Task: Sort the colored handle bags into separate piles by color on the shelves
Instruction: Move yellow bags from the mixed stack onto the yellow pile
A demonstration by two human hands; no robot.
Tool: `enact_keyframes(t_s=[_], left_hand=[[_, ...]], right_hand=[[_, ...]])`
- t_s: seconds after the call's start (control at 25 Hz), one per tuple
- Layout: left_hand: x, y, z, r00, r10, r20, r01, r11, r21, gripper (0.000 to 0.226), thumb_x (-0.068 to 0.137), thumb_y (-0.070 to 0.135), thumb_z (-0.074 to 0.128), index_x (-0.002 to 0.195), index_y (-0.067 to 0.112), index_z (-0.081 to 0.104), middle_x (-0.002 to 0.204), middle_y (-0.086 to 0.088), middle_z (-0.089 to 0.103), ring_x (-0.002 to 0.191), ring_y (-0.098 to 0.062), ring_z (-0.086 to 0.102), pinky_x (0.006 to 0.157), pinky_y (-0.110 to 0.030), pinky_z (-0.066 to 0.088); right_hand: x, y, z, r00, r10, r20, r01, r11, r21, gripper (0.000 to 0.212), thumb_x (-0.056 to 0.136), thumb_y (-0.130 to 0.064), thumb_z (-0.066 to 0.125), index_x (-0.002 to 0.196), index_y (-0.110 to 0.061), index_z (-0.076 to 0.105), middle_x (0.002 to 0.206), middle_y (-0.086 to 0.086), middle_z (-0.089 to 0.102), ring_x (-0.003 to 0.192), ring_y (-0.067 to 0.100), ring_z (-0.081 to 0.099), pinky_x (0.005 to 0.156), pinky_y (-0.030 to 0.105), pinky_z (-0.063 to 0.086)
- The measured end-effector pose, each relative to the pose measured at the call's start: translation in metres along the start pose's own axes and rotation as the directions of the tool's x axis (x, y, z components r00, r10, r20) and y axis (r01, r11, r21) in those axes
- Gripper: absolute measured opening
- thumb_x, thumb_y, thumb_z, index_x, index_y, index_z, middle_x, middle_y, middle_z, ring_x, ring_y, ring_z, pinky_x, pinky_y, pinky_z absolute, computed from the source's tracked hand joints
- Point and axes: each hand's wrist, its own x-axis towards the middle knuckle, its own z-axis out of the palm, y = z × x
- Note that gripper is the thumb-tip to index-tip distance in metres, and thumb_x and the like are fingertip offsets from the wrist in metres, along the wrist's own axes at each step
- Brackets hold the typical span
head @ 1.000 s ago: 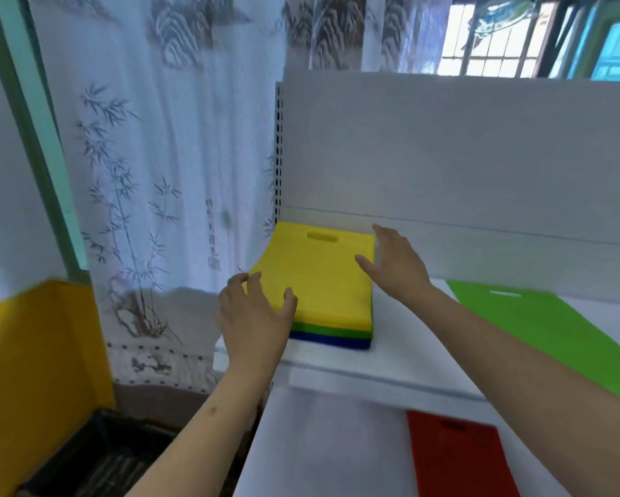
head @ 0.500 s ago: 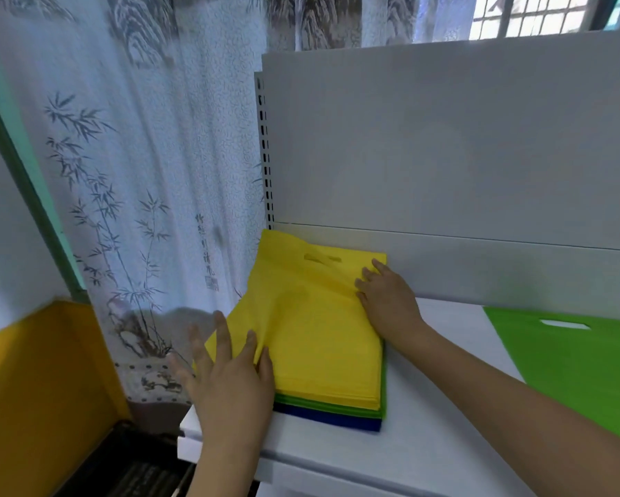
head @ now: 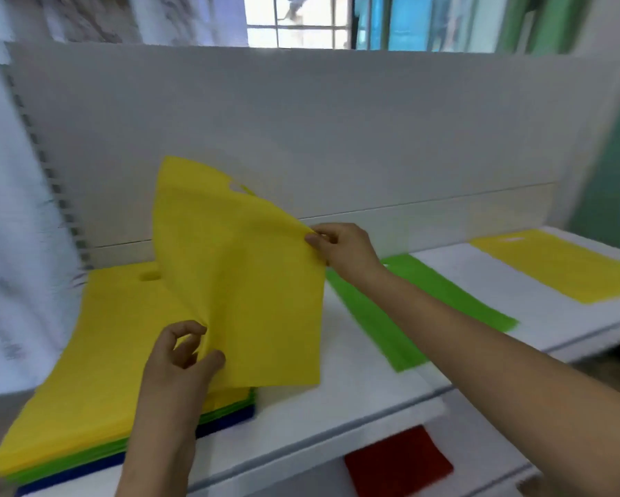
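Yellow bag [head: 251, 281] over yellow, green and blue stack [head: 97, 407].

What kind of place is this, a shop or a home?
Probably a small shop or stockroom, though not certain: white retail-style shelving with a slotted upright, a mixed stack of coloured bags, and a barred window behind.

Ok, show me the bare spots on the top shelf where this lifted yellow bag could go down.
Bare white shelf shows between the green bag and the flat yellow bag. A narrower strip lies between the mixed stack and the green bag. The left end is crowded: the stack, both hands and the lifted yellow bag.
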Motion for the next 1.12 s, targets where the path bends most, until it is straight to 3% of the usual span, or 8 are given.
enact_keyframes(t_s=[0.12,0.28,0.36,0.48,0.64,0.8,0.92,1.12], left_hand=[[-0.014,0.004,0.06,0.968,-0.025,0.25,0.052,0.993,-0.103,0.014,0.089,0.004,0.063,0.093,0.015,0.055,0.089,-0.001,0.069,0.074,-0.013,0.062,0.062,-0.027,0.04],[-0.031,-0.001,0.142,0.956,0.009,0.295,0.027,0.992,-0.12,0.035,0.073,0.039,0.074,0.082,0.011,0.055,0.087,-0.011,0.066,0.079,-0.017,0.065,0.083,-0.037,0.053],[-0.035,-0.004,0.187,0.953,0.04,0.301,0.0,0.991,-0.132,0.025,0.076,0.031,0.075,0.086,0.013,0.06,0.093,-0.008,0.067,0.072,-0.013,0.066,0.082,-0.036,0.054],[-0.039,-0.012,0.269,0.94,0.11,0.323,-0.087,0.993,-0.084,0.016,0.081,0.017,0.076,0.091,0.03,0.072,0.102,0.002,0.068,0.077,-0.019,0.068,0.079,-0.038,0.056],[-0.043,-0.025,0.391,0.903,0.238,0.358,-0.273,0.961,0.048,0.026,0.082,0.017,0.075,0.095,0.039,0.072,0.097,0.013,0.069,0.075,-0.005,0.065,0.06,-0.014,0.047],[-0.046,-0.033,0.502,0.874,0.332,0.356,-0.423,0.88,0.216,0.032,0.085,0.018,0.071,0.111,0.035,0.066,0.107,0.018,0.06,0.094,0.003,0.055,0.085,-0.016,0.042],[-0.053,-0.04,0.558,0.874,0.327,0.36,-0.436,0.855,0.281,0.036,0.085,0.02,0.07,0.117,0.037,0.061,0.108,0.022,0.056,0.098,0.004,0.054,0.084,-0.004,0.037],[-0.059,-0.062,0.613,0.866,0.258,0.428,-0.434,0.811,0.391,0.051,0.081,0.043,0.071,0.128,0.039,0.051,0.112,0.019,0.045,0.095,0.0,0.052,0.081,-0.009,0.042]], right_hand=[[-0.007,0.031,-0.076,0.979,0.157,-0.129,-0.148,0.986,0.072,0.018,0.083,-0.023,0.071,0.101,-0.022,0.075,0.093,-0.003,0.073,0.089,0.015,0.067,0.086,0.04,0.055],[-0.019,0.073,-0.18,0.915,0.295,-0.274,-0.26,0.953,0.156,0.017,0.078,-0.015,0.077,0.087,-0.029,0.072,0.09,-0.006,0.069,0.089,0.015,0.065,0.092,0.04,0.053],[-0.019,0.101,-0.229,0.888,0.329,-0.322,-0.289,0.942,0.169,0.019,0.078,-0.011,0.076,0.092,-0.024,0.072,0.092,-0.006,0.068,0.09,0.014,0.064,0.093,0.039,0.053],[-0.008,0.155,-0.302,0.875,0.341,-0.343,-0.332,0.939,0.085,0.024,0.08,-0.013,0.074,0.102,-0.021,0.073,0.105,-0.003,0.067,0.103,0.014,0.062,0.093,0.032,0.051],[0.025,0.232,-0.4,0.894,0.364,-0.263,-0.377,0.926,0.0,0.032,0.082,-0.014,0.074,0.113,-0.021,0.069,0.107,-0.002,0.06,0.103,0.012,0.055,0.088,0.025,0.045],[0.067,0.316,-0.473,0.888,0.427,-0.172,-0.43,0.903,0.021,0.036,0.081,-0.009,0.073,0.115,-0.021,0.067,0.115,0.001,0.061,0.109,0.013,0.055,0.096,0.027,0.044],[0.09,0.37,-0.499,0.89,0.447,-0.084,-0.45,0.893,-0.012,0.037,0.082,-0.006,0.072,0.116,-0.02,0.067,0.122,0.001,0.062,0.115,0.015,0.056,0.102,0.029,0.042],[0.118,0.426,-0.515,0.928,0.371,0.026,-0.335,0.864,-0.375,0.04,0.083,-0.008,0.071,0.122,-0.014,0.063,0.13,0.003,0.059,0.119,0.02,0.055,0.096,0.021,0.037]])
